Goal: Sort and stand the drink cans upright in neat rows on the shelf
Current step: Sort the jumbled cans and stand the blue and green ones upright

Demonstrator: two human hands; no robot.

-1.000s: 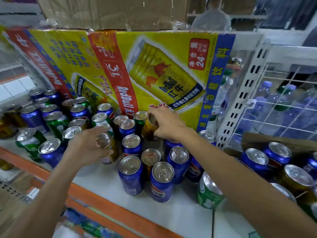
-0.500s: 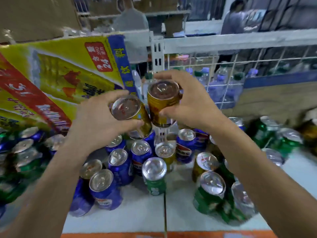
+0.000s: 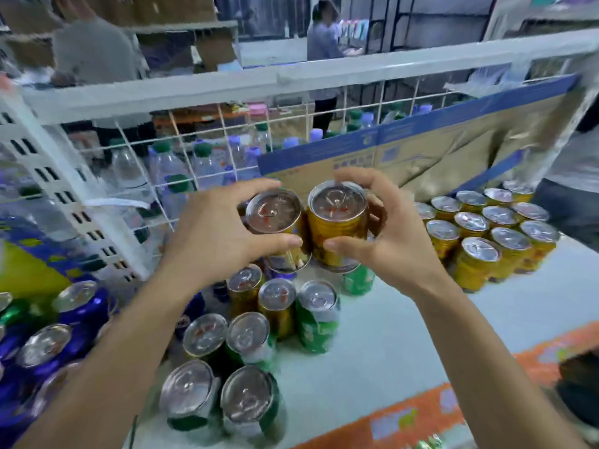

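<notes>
My left hand (image 3: 214,234) grips a gold can (image 3: 274,215), lifted above the shelf. Beside it my right hand (image 3: 385,234) grips a second gold can (image 3: 337,218), the two cans nearly touching. Both stay upright in the air. Below them stand mixed cans: gold ones (image 3: 244,286), green ones (image 3: 317,315) and blue ones (image 3: 81,306) at the left. To the right, several gold cans (image 3: 486,228) stand in neat rows on the white shelf (image 3: 405,335).
A white wire grid (image 3: 201,147) backs the shelf, with water bottles (image 3: 162,170) behind it. A cardboard tray with a blue edge (image 3: 421,147) leans behind the gold rows. An orange strip (image 3: 421,413) marks the shelf's front edge. People stand beyond.
Both hands have lifted their gold cans from the left cluster and carried them rightward. The view swung right, bringing the gold rows into sight.
</notes>
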